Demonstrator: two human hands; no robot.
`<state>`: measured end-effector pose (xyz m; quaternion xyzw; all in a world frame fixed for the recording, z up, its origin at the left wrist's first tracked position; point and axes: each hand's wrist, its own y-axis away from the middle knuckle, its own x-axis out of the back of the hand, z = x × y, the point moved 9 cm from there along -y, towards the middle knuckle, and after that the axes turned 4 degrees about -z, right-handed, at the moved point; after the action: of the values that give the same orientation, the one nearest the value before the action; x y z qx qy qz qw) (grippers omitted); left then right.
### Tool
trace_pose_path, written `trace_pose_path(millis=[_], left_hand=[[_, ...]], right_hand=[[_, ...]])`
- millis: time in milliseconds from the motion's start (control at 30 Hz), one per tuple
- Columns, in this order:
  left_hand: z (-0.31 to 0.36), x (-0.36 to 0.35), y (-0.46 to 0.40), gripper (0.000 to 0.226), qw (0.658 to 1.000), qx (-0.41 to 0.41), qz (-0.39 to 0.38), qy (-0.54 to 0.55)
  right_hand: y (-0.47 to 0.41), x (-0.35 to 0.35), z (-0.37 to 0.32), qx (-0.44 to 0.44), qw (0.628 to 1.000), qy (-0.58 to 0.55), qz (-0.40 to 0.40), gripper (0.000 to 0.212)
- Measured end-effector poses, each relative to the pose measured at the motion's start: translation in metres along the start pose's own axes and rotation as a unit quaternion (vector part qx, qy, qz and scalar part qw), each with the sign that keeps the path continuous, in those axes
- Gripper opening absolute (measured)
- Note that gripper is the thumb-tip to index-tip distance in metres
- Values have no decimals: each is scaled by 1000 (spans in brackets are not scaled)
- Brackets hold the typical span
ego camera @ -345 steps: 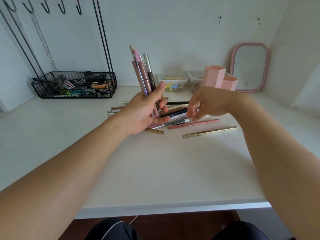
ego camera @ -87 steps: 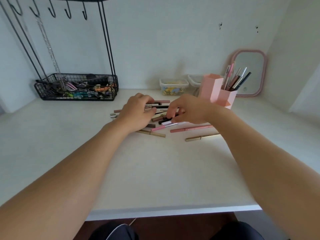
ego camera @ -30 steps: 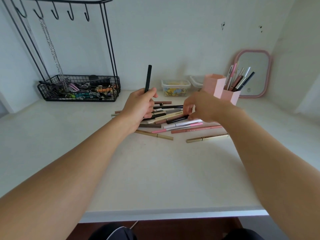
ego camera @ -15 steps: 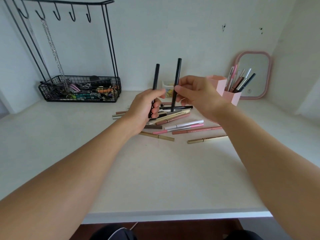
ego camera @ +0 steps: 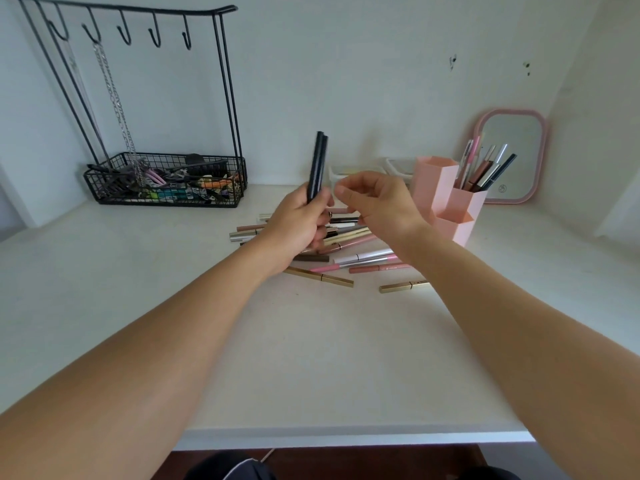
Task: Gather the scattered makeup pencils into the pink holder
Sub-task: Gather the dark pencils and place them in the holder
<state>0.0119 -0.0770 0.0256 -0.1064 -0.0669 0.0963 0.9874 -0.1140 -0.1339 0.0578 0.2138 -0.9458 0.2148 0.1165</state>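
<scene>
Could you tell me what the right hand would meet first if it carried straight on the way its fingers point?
Probably the two black pencils held upright in the left hand; the right hand points leftward at them, though depth is uncertain.

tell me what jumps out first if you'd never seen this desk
The left hand at the centre holds two black pencils upright above a scattered pile of makeup pencils on the white desk. The right hand hovers beside it holding nothing. To the right stands the pink holder, pencils already in one compartment, before a pink-framed mirror.
</scene>
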Motion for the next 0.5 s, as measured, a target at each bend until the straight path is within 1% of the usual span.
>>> trace_pose_path(millis=[33, 100, 133, 167, 233, 367, 433, 500], left_hand=[[1, 7, -1, 24, 1000, -2, 21, 16], [3, 21, -2, 23, 997, 0, 53, 58], [5, 27, -2, 23, 995, 2, 64, 76], [5, 31, -2, 23, 993, 5, 72, 89], [3, 39, 0, 27, 991, 18, 91, 100], [-3, 50, 2, 45, 981, 55, 145, 115], [-7, 54, 2, 50, 975, 61, 162, 139], [-10, 57, 2, 52, 971, 59, 173, 151]], right_hand=[[-2, 6, -1, 12, 997, 74, 13, 9], [-5, 11, 3, 21, 971, 239, 1, 18], [-7, 12, 8, 16, 955, 295, -12, 23], [-9, 13, 13, 3, 944, 328, -26, 27], [-15, 12, 19, -21, 927, 369, -58, 31], [-27, -8, 26, -35, 888, 442, -120, 31], [-30, -15, 32, -47, 878, 457, -134, 29], [-34, -18, 36, -48, 877, 458, -138, 26]])
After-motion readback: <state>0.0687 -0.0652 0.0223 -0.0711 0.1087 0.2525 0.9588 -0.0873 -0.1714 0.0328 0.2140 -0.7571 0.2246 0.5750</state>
